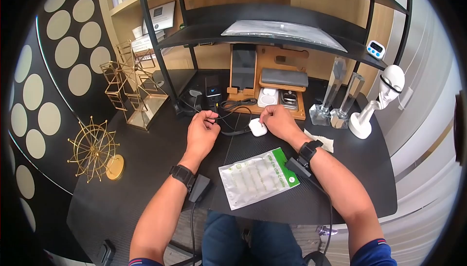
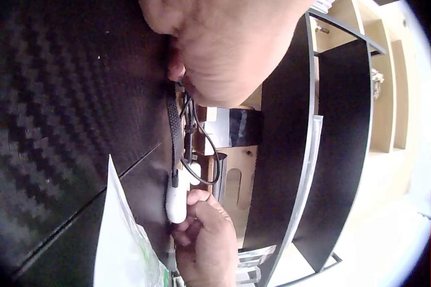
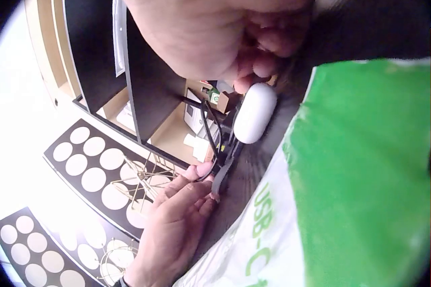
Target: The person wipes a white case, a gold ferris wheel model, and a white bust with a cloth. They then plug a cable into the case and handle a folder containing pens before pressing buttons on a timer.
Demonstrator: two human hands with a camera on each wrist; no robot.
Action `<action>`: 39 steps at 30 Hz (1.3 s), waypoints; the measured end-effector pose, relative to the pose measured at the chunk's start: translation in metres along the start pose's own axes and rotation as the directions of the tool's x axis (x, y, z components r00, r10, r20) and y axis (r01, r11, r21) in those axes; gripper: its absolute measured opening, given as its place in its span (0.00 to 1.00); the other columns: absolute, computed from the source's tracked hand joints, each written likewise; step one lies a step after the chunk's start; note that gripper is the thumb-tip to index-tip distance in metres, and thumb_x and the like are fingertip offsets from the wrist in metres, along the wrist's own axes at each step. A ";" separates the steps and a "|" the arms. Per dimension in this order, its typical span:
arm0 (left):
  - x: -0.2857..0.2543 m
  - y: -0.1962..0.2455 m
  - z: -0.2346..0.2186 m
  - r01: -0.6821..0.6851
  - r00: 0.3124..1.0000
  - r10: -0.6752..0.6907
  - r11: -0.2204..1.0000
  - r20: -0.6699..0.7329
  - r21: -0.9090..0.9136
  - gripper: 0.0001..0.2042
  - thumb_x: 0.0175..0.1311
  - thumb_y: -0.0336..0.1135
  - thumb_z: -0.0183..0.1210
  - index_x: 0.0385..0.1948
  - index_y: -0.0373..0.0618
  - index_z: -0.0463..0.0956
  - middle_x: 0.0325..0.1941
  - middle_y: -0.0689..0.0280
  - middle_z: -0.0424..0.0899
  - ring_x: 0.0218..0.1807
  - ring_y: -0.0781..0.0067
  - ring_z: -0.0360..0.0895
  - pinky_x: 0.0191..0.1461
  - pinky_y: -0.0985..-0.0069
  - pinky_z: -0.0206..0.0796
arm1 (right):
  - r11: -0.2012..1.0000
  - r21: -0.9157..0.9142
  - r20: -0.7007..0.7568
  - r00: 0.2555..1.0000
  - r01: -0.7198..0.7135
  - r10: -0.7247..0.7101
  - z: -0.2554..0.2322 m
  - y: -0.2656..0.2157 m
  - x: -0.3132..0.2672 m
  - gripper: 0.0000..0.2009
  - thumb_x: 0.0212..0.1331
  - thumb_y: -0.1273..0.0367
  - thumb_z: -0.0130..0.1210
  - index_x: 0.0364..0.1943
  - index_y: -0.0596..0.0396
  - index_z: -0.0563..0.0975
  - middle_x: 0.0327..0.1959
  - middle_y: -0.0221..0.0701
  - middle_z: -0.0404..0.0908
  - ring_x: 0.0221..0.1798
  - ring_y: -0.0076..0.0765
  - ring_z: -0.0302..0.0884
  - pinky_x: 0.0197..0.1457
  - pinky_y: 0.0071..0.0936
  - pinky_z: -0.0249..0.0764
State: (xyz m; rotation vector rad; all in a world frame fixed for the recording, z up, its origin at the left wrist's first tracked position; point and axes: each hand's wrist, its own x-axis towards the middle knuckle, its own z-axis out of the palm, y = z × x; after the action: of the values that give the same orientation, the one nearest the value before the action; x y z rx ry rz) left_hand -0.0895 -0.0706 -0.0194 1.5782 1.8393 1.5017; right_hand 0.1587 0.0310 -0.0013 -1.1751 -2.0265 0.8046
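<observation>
A white earbud case (image 1: 258,127) lies on the black desk (image 1: 155,168) with a flat black woven strap (image 2: 173,125) running from one end. The fingers of my left hand (image 1: 202,135) pinch the strap's far end, beside a thin black cable (image 2: 214,156). At the case's other end, my right hand (image 1: 281,124) grips its edge with bent fingers; the palm hides part of those fingertips in the right wrist view. Nearer my body, between the forearms, lies a white and green USB-C cable pouch (image 1: 258,178).
Behind the hands stands a wooden charging stand (image 1: 299,108) with a phone (image 1: 243,66). A power bank (image 1: 212,91) and coiled cable (image 1: 238,104) sit left of it. Gold ferris wheel models (image 1: 92,149) are at left; crystal trophies (image 1: 335,91) and a white figurine (image 1: 361,125) at right.
</observation>
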 end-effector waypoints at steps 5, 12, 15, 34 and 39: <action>-0.002 0.000 0.000 -0.030 0.999 0.025 0.996 0.048 0.087 0.14 0.58 0.25 0.65 0.47 0.38 0.84 0.44 0.64 0.82 0.39 0.75 0.79 0.50 0.74 0.76 | 0.999 0.002 0.037 0.999 0.035 -0.035 0.000 0.004 0.000 0.10 0.65 0.69 0.57 0.32 0.57 0.87 0.32 0.44 0.89 0.40 0.47 0.89 0.48 0.38 0.80; 0.000 0.001 -0.001 -0.065 0.998 0.064 0.992 0.020 0.104 0.11 0.59 0.26 0.68 0.42 0.39 0.81 0.42 0.64 0.80 0.36 0.74 0.79 0.48 0.73 0.76 | 1.000 -0.005 0.091 0.996 0.018 -0.017 -0.006 0.001 0.002 0.10 0.66 0.70 0.56 0.33 0.56 0.87 0.33 0.43 0.89 0.39 0.44 0.88 0.46 0.37 0.79; -0.001 -0.001 0.001 -0.056 0.998 0.055 0.994 0.013 0.090 0.11 0.61 0.28 0.70 0.41 0.39 0.78 0.42 0.63 0.79 0.35 0.74 0.78 0.47 0.72 0.75 | 1.000 -0.004 0.097 0.995 0.022 -0.022 -0.005 0.003 0.001 0.10 0.66 0.70 0.55 0.34 0.57 0.87 0.32 0.42 0.89 0.39 0.43 0.88 0.46 0.36 0.78; -0.001 -0.003 0.004 -0.075 0.997 0.076 0.992 0.000 0.103 0.14 0.71 0.42 0.67 0.36 0.39 0.82 0.30 0.64 0.80 0.34 0.69 0.78 0.43 0.69 0.72 | 0.999 -0.017 0.090 0.996 0.028 -0.026 -0.005 0.001 0.002 0.10 0.66 0.71 0.55 0.34 0.57 0.87 0.32 0.42 0.90 0.38 0.43 0.88 0.46 0.37 0.79; -0.003 0.000 0.002 -0.065 0.998 0.063 0.990 0.024 0.121 0.14 0.70 0.43 0.68 0.35 0.39 0.81 0.31 0.65 0.80 0.34 0.69 0.78 0.43 0.69 0.71 | 0.999 -0.009 0.080 0.995 0.052 -0.051 -0.004 0.003 0.000 0.10 0.65 0.72 0.55 0.34 0.57 0.87 0.34 0.43 0.90 0.40 0.43 0.89 0.47 0.37 0.79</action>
State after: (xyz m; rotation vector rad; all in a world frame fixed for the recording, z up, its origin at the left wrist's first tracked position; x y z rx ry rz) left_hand -0.0872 -0.0720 -0.0207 1.7166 1.9197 1.4183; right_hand 0.1631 0.0331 -0.0009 -1.1079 -2.1207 0.8275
